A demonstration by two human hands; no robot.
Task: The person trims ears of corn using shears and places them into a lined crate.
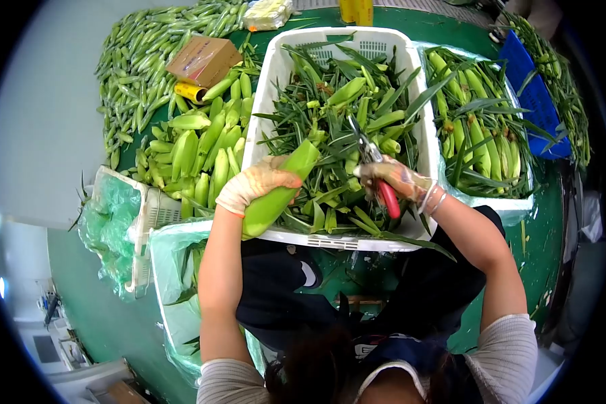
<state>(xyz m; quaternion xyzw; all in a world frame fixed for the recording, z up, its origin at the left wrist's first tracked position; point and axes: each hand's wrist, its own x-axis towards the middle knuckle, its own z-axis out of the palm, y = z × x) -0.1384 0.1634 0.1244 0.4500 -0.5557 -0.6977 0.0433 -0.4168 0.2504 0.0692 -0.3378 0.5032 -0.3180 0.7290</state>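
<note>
My left hand (259, 183), in a glove, is closed around an ear of corn in its green husk (281, 192), tilted with one end up toward the right. My gloved right hand (398, 180) grips pruning shears (388, 197) with red handles, their metal blades pointing up and left, apart from the ear. Both hands are over the near part of a white plastic basket (262, 94). Inside it lie cut leaves, husk trimmings (357, 81) and stalk ends. Whether the shears' blades are parted is hard to make out.
Left of the basket lies a pile of husked-green corn ears (198, 148), with a cardboard box (204, 62) behind. Wrapped ears (138, 64) cover the far left. On the right, a lined crate (525, 182) holds leafy corn beside a blue crate (545, 124). Another lined crate (175, 252) stands near my left arm.
</note>
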